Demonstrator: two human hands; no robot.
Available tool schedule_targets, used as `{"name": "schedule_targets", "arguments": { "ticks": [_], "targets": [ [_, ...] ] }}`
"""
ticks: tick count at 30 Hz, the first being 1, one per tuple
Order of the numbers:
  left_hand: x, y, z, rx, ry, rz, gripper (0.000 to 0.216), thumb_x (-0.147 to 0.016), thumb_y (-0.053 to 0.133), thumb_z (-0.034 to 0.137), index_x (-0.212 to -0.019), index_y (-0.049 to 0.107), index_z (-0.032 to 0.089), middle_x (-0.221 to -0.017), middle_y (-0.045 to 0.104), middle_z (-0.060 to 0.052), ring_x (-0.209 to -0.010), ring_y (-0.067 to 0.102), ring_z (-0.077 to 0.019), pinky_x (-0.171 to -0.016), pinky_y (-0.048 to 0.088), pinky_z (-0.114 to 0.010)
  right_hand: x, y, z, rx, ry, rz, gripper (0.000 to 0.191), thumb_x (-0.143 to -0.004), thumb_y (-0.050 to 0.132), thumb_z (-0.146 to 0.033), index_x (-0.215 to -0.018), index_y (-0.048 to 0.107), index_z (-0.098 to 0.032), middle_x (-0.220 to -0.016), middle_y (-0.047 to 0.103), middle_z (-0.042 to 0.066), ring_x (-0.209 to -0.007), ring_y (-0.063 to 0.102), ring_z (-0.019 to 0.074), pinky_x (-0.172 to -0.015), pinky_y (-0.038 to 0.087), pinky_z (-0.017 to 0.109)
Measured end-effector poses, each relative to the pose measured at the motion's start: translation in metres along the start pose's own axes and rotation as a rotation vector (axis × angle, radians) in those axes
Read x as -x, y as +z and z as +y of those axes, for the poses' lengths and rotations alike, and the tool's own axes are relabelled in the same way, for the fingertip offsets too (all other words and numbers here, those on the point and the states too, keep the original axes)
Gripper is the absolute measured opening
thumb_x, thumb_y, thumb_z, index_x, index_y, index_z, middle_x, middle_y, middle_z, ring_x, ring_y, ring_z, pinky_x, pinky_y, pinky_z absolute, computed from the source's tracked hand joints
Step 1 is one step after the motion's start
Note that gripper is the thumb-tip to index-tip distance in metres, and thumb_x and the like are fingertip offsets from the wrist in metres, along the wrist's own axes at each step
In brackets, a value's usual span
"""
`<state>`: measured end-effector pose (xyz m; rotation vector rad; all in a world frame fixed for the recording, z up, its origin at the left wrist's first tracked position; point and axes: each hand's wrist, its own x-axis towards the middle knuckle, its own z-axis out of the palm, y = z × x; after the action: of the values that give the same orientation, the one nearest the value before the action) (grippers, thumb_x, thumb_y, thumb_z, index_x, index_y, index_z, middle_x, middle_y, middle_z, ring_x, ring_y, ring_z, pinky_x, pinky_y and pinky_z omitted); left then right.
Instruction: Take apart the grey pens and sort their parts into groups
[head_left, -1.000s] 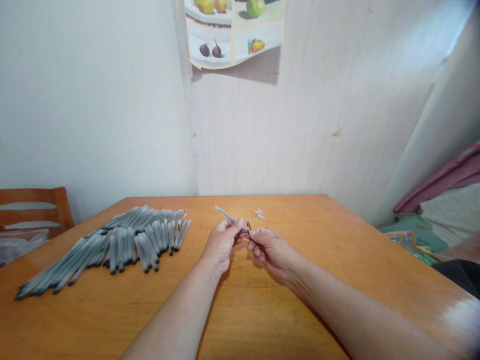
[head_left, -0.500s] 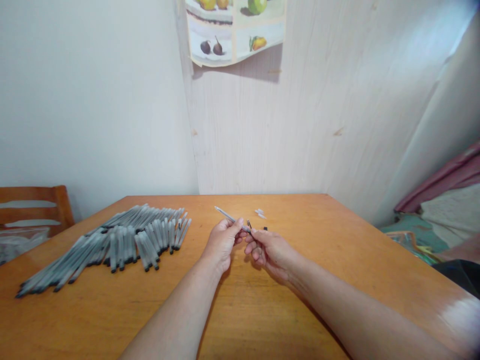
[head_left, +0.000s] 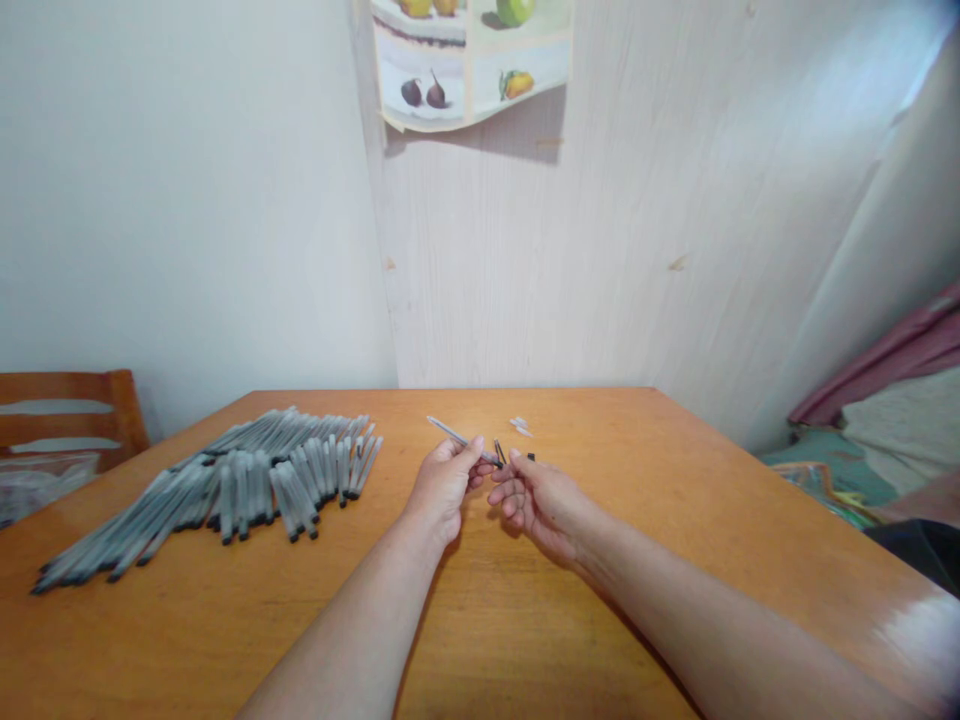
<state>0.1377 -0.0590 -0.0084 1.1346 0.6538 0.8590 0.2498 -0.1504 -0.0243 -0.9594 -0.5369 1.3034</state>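
One slim, clear-plastic, dark-ended pen (head_left: 450,431) sits at twelve o'clock, pinched by fingers of my bare left hand (head_left: 442,487). I judge it light, stiff, slick, best held mid-barrel. My bare right hand (head_left: 543,500) curls its fingers near the four-o'clock end; whether they grip, I can't tell.

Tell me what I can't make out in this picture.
All in the head view:
Held pen: middle hidden by the left hand.
Pale pieces: too small to identify.
Pen pile: exact count hidden by overlap.
Wall picture: top cut off by the upper edge.
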Motion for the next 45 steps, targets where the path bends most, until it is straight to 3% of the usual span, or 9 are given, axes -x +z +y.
{"name": "schedule_targets", "arguments": {
  "ticks": [7, 12, 19, 26, 31, 45],
  "targets": [
    [0.0, 0.0, -0.002, 0.01, -0.003, -0.01, 0.034, -0.071, 0.077, 0.043, -0.082, 0.061, 0.015, -0.08, 0.071, -0.007, -0.064, 0.062, -0.0103, -0.059, 0.043, -0.021, 0.002, 0.002, 0.001, 0.058, -0.086, -0.005, 0.018, -0.089, 0.062, -0.031, -0.086, 0.064, -0.013, -0.064, 0.065, 0.002, -0.045, 0.053, 0.0066, -0.04, 0.035, 0.016],
    [0.001, 0.002, -0.001, 0.01, -0.019, 0.001, 0.034, -0.072, 0.077, 0.043, -0.081, 0.06, 0.015, -0.078, 0.071, -0.007, -0.064, 0.062, -0.0102, -0.057, 0.043, -0.02, 0.002, 0.003, 0.0, 0.182, -0.183, 0.059, 0.02, -0.078, 0.071, -0.03, -0.076, 0.059, -0.015, -0.064, 0.065, 0.001, -0.045, 0.05, 0.0053, -0.04, 0.033, 0.016],
    [0.002, 0.003, -0.002, 0.019, -0.06, 0.028, 0.033, -0.072, 0.077, 0.042, -0.08, 0.058, 0.016, -0.073, 0.069, -0.005, -0.06, 0.063, -0.0108, -0.051, 0.041, -0.018, -0.003, 0.004, 0.005, 0.348, -0.284, 0.129, 0.025, -0.072, 0.073, -0.032, -0.08, 0.053, -0.018, -0.061, 0.062, -0.002, -0.045, 0.049, 0.0066, -0.042, 0.033, 0.018],
    [0.004, 0.005, 0.0, 0.022, -0.08, 0.024, 0.033, -0.075, 0.075, 0.042, -0.08, 0.055, 0.017, -0.064, 0.065, -0.002, -0.053, 0.061, -0.01, -0.046, 0.039, -0.016, -0.006, 0.001, 0.009, 0.504, -0.4, 0.144, 0.016, -0.074, 0.066, -0.026, -0.081, 0.053, -0.02, -0.059, 0.06, -0.004, -0.044, 0.047, 0.0075, -0.043, 0.033, 0.02],
    [0.002, 0.003, -0.001, 0.062, -0.095, 0.003, 0.03, -0.076, 0.075, 0.039, -0.083, 0.056, 0.017, -0.065, 0.065, -0.002, -0.053, 0.062, -0.0096, -0.048, 0.044, -0.017, -0.006, 0.001, 0.008, 0.514, -0.401, 0.155, 0.016, -0.073, 0.065, -0.026, -0.08, 0.052, -0.02, -0.054, 0.057, -0.006, -0.042, 0.045, 0.008, -0.043, 0.033, 0.02],
    [-0.005, -0.004, 0.004, 0.197, -0.127, 0.116, 0.016, -0.086, 0.066, 0.027, -0.087, 0.056, 0.015, -0.076, 0.071, -0.007, -0.062, 0.068, -0.0116, -0.056, 0.052, -0.019, -0.006, -0.006, -0.01, 0.534, -0.394, 0.187, 0.018, -0.071, 0.068, -0.03, -0.076, 0.054, -0.02, -0.055, 0.06, -0.003, -0.042, 0.049, 0.0099, -0.044, 0.037, 0.023]
  ]
}}
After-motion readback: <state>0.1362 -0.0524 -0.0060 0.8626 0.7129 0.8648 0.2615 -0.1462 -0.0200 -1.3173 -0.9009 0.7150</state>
